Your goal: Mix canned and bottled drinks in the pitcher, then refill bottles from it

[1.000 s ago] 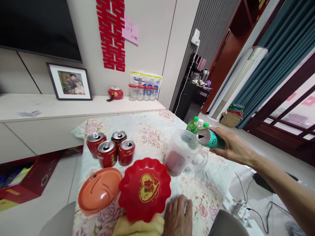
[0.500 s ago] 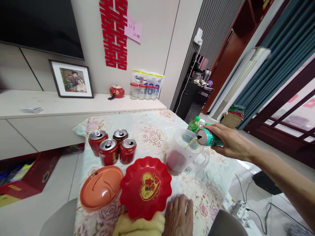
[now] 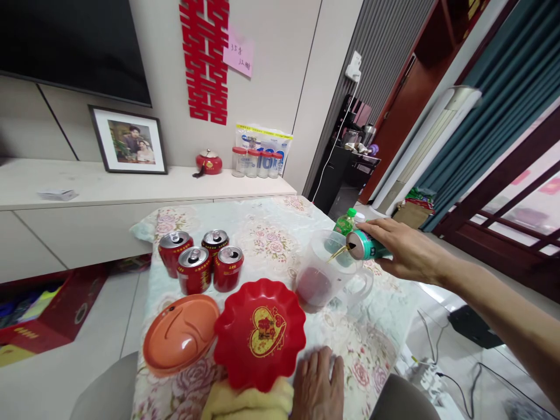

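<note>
My right hand [image 3: 402, 251] is wrapped round a green can [image 3: 364, 245], tipped over the rim of a clear plastic pitcher [image 3: 317, 280]. A thin yellowish stream runs from the can's opening into the pitcher, which has dark liquid low inside. My left hand [image 3: 320, 382] lies flat on the flowered tablecloth [image 3: 359, 350], fingers slightly apart, beside a yellow cloth [image 3: 249, 402] and a red scalloped plate [image 3: 280, 291]. Left of the plate is an orange oval dish [image 3: 181, 332]. Several opened red cans [image 3: 227, 269] stand behind it.
Green-capped bottles [image 3: 345, 221] stand behind the pitcher. A white cabinet [image 3: 105, 189] beyond the table holds a framed photo [image 3: 131, 143], a red pot [image 3: 209, 163] and lidded jars [image 3: 262, 165]. Cables and a power strip lie on the floor at right.
The green can in my right hand has shifted slightly left and tilts further, and the stream looks a little thicker. My left hand has stayed in place.
</note>
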The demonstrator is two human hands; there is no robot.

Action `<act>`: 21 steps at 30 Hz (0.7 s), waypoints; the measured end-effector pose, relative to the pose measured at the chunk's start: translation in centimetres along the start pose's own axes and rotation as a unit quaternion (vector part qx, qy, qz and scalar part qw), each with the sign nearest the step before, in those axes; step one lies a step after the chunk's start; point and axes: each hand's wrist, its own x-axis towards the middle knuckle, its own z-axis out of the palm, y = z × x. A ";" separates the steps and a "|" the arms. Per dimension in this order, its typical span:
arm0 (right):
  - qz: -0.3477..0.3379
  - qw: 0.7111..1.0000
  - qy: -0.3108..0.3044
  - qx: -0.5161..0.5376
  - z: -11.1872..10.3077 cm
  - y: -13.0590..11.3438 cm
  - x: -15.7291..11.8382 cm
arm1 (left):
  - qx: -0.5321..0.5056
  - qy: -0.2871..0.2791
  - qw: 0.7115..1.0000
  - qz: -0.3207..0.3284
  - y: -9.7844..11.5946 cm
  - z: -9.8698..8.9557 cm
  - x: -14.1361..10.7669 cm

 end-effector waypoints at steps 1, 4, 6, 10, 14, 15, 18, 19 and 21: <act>-0.002 1.000 -0.001 -0.005 0.0 0.0 0.1 | -0.003 0.001 1.000 0.001 0.0 -0.4 -0.1; -0.001 1.000 -0.007 -0.020 -0.1 -0.2 0.2 | -0.012 -0.007 1.000 -0.013 0.1 -1.8 -0.3; 0.003 0.999 -0.012 -0.034 -0.1 -0.3 0.3 | -0.017 -0.016 0.999 -0.024 0.2 -2.4 -0.3; 0.005 0.998 -0.019 -0.065 -0.2 -0.8 0.6 | -0.026 -0.027 0.999 -0.026 0.4 -2.7 -0.2; 0.004 0.996 -0.021 -0.087 -0.4 -1.3 0.9 | -0.030 -0.036 0.999 -0.021 0.2 -2.2 -0.5; 0.004 0.995 -0.024 -0.093 -0.4 -1.4 1.0 | -0.031 -0.039 0.999 -0.019 0.1 -2.0 -0.5; -0.003 0.993 -0.033 -0.115 -0.5 -1.6 1.2 | -0.033 -0.046 0.998 -0.013 -0.1 -1.2 -0.7; -0.007 0.992 -0.036 -0.125 -0.5 -1.6 1.3 | -0.034 -0.049 0.998 -0.010 -0.3 -0.9 -0.7; -0.016 0.989 -0.038 -0.143 -0.5 -1.7 1.4 | -0.036 -0.055 0.998 -0.003 -0.6 0.0 -0.9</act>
